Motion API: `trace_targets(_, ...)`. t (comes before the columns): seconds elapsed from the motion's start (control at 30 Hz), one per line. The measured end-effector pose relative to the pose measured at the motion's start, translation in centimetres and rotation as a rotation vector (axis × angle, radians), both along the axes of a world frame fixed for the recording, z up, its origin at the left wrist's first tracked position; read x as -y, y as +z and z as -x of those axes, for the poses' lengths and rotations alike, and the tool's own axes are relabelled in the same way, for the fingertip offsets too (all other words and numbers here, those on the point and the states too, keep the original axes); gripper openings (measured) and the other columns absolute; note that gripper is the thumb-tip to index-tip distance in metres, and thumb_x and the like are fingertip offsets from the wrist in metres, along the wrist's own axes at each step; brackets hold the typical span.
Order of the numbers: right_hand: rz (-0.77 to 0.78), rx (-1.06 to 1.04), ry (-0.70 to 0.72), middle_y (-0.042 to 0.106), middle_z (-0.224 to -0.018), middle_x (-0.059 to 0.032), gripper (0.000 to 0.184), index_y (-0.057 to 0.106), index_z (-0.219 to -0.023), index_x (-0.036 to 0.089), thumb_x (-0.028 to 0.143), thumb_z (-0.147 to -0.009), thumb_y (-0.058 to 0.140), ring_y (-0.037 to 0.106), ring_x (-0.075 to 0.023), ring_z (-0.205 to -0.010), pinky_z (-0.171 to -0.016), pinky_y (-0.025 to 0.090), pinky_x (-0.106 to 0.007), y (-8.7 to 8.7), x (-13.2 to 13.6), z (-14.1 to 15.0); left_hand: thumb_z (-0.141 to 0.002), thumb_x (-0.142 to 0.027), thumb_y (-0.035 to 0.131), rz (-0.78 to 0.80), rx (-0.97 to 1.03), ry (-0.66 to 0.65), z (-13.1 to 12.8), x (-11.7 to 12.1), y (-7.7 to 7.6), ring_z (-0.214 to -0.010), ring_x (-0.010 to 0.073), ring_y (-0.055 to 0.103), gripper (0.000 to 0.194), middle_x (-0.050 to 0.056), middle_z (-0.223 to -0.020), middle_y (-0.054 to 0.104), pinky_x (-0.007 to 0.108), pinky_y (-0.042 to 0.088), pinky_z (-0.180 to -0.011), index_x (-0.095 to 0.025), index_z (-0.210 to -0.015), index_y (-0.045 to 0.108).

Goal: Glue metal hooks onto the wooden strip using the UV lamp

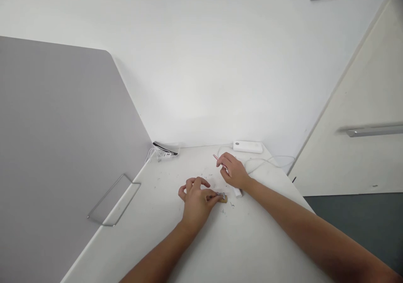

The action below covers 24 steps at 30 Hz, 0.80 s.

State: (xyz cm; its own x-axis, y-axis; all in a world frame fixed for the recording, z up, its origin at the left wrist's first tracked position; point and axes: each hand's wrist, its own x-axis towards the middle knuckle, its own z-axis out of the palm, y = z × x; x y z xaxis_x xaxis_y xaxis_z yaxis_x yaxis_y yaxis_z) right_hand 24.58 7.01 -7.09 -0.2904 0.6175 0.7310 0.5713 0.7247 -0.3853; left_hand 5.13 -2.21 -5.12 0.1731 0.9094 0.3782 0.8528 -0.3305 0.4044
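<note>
Near the middle of the table, my left hand (197,201) pinches a small grey metallic piece (223,196) between thumb and forefinger; its other fingers are raised. Under that piece shows a small tan block (223,200). Closed around a thin pink pen-like stick (215,157), my right hand (231,169) is up and to the right of the left one. The stick's tip points up and left, apart from the block. A small white object (237,192) sits just below the right hand, its kind unclear. Tiny dark shavings or bits (232,204) lie around the block.
A white rectangular device (247,146) stands against the wall, and a white cable (267,160) runs off the right edge. At the back left is a clear case with a black strip (165,148). A wire handle (115,201) stands at the table's left edge beside a grey panel (63,148).
</note>
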Motion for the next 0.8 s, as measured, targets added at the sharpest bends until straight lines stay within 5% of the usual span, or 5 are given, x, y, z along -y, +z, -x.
trace_targets(0.53, 0.007, -0.14, 0.008, 0.057, -0.1, -0.0053, 0.037, 0.052, -0.108, 0.024, 0.002, -0.078, 0.05, 0.057, -0.0224, -0.086, -0.074, 0.047, -0.035, -0.3, -0.2, -0.1, -0.078, -0.038, 0.089, 0.011, -0.001, -0.009, 0.2, -0.2, 0.2, -0.112, 0.0323, 0.053, 0.012, 0.004, -0.101, 0.072, 0.061, 0.024, -0.101, -0.035, -0.068, 0.083)
trace_targets(0.8, 0.016, -0.299, 0.026, 0.054, -0.105, -0.0061, 0.039, 0.044, -0.113, 0.025, 0.006, -0.08, 0.053, 0.049, -0.0156, -0.065, -0.06, 0.044, -0.032, 0.0, -0.4, -1.1, -0.077, -0.031, 0.089, -0.006, -0.035, -0.015, 0.2, -0.1, 0.0, -0.114, 0.0334, 0.052, 0.009, 0.005, -0.104, 0.07, 0.06, 0.025, -0.1, -0.033, -0.07, 0.083)
